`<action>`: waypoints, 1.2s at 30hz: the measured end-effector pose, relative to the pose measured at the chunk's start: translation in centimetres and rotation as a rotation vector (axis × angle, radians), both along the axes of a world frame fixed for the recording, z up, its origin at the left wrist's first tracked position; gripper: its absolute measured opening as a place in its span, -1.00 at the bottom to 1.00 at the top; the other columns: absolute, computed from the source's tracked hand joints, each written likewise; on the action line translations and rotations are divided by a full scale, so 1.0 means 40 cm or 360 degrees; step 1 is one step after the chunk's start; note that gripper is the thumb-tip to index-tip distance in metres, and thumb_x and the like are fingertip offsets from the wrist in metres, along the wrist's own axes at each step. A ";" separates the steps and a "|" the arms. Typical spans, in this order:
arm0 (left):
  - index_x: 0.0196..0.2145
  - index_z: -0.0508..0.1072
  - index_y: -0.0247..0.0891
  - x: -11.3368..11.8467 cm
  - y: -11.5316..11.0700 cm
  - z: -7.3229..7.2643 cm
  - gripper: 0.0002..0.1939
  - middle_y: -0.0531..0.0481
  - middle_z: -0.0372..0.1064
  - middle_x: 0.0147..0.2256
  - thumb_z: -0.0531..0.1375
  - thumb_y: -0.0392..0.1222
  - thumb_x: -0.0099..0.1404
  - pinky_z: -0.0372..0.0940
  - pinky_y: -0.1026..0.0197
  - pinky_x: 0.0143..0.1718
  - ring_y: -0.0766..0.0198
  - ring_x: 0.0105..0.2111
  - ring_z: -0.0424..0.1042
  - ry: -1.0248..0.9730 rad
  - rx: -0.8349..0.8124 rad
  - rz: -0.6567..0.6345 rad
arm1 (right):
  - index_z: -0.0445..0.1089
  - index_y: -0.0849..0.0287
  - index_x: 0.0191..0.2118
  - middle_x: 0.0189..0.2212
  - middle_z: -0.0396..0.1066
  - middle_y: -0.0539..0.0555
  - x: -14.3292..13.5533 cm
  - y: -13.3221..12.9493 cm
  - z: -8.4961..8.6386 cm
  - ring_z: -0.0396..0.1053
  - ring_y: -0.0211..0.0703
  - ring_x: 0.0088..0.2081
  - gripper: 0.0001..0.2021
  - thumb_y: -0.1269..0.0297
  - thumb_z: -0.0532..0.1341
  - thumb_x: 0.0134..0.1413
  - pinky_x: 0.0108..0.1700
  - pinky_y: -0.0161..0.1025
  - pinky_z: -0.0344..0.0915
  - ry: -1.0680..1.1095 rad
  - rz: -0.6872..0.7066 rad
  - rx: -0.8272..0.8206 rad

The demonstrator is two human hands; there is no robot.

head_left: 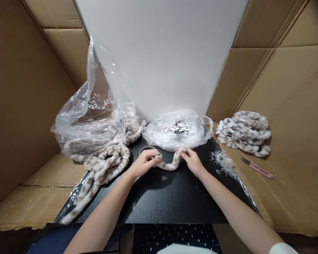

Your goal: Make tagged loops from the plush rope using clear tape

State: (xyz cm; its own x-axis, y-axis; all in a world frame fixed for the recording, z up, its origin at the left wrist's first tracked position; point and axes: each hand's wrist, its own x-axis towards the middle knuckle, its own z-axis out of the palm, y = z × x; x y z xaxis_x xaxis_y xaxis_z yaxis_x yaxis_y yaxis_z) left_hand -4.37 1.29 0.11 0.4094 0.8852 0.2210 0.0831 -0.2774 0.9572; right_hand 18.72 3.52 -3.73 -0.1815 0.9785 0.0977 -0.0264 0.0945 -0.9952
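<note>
"How do the hands stand?"

"Both grasping: the left hand [145,163] pinches one end of a spotted plush tube [171,166], the right hand [193,162] the other."

"And its long axis?"

"Side to side between them, sagging in the middle over the black tabletop [159,208]. Neither hand is clearly nearer; it runs rightward from the left."

"Anything close by?"

"A thin curved band [147,146] shows just behind the left hand; I can't tell whether it joins the tube."

"Further out?"

"Beyond, a clear plastic bag [153,135]; leftward, tangled plush lengths [106,164]; rightward, loose fluff [225,163], then pink thread snips [260,170]."
</note>
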 end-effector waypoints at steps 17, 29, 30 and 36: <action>0.10 0.29 -0.18 0.131 -0.018 -0.119 -0.60 -0.14 0.34 0.01 0.15 -0.09 0.33 0.22 0.12 0.07 0.13 0.01 0.35 -0.0083 -0.0090 -0.0058 | 0.50 0.09 -0.33 -0.38 0.23 0.06 -0.024 -0.041 -0.013 0.21 -0.09 -0.22 -0.79 0.23 0.11 0.21 -0.10 -0.14 0.20 -0.0640 0.0072 0.0736; -0.26 0.28 -0.26 0.139 -0.015 -0.127 -0.69 0.06 0.27 -0.42 0.07 0.08 0.32 0.28 0.26 -0.38 0.31 -0.44 0.37 -0.0201 -0.0357 0.0062 | 0.49 0.14 -0.19 -0.24 0.37 0.13 0.032 0.075 0.040 0.33 0.00 -0.12 -0.78 0.37 0.12 0.09 0.00 -0.08 0.27 -0.0895 -0.0668 0.1031; -0.30 0.27 -0.26 0.139 -0.015 -0.125 -0.69 0.06 0.27 -0.43 0.07 0.07 0.32 0.27 0.27 -0.39 0.31 -0.44 0.37 -0.0211 -0.0367 0.0058 | 0.49 0.15 -0.20 -0.23 0.39 0.14 0.036 0.107 0.061 0.34 0.00 -0.12 -0.77 0.37 0.12 0.08 0.00 -0.08 0.27 -0.0966 -0.0685 0.1018; -0.43 0.22 -0.25 0.141 -0.009 -0.112 -0.74 0.13 0.15 -0.53 0.11 0.00 0.23 0.30 0.23 -0.35 0.37 -0.52 0.25 -0.0407 -0.0510 0.0072 | 0.51 0.15 -0.18 -0.19 0.49 0.15 0.006 0.298 0.135 0.39 0.00 -0.08 -0.77 0.40 0.15 0.07 -0.09 -0.17 0.29 -0.1895 -0.0437 0.0438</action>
